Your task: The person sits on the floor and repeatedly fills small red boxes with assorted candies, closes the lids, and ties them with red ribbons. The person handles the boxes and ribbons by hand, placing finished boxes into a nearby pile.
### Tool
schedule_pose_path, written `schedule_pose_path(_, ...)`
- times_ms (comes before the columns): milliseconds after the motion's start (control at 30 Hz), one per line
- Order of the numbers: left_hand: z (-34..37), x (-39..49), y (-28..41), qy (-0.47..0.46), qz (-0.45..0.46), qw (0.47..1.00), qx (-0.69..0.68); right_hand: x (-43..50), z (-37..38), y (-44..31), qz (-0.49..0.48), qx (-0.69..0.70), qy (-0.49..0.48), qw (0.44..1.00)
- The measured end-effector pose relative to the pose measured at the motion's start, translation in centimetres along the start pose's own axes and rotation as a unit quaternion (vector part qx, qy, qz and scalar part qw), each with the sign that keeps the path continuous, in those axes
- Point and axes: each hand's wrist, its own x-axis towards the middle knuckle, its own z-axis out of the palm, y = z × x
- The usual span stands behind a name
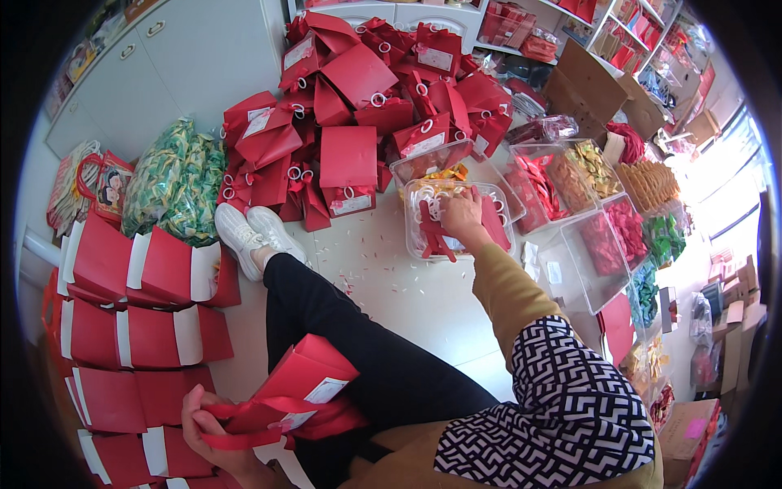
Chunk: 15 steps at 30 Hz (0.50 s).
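Down in the lower left, my left hand holds the red ribbon of a red paper gift box. The box rests tilted against my thigh and bears a white label. My right hand reaches into a clear plastic tub on the floor. White rings and dark red strips lie in the tub around its fingers. The fingertips are partly hidden, so I cannot tell what they grasp.
Finished-looking red boxes with rings are heaped ahead. Rows of open red boxes stand at left, near a bag of green packets. Clear bins of wrapped sweets stand at right. My shoes touch the heap's edge.
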Motion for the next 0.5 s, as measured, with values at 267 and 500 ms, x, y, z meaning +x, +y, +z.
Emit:
schedule_pose_path(267, -1.0, -0.6, -0.2, 0.005, -0.041, 0.999, -0.022, -3.6, -0.8, 2.3, 0.010, -0.003, 0.045, 0.999)
schedule_pose_path(500, -3.0, -1.1, 0.0, -0.043, -0.096, 0.991, -0.080, -5.6, -7.6, -1.6, -0.070, 0.337, 0.164, 0.924)
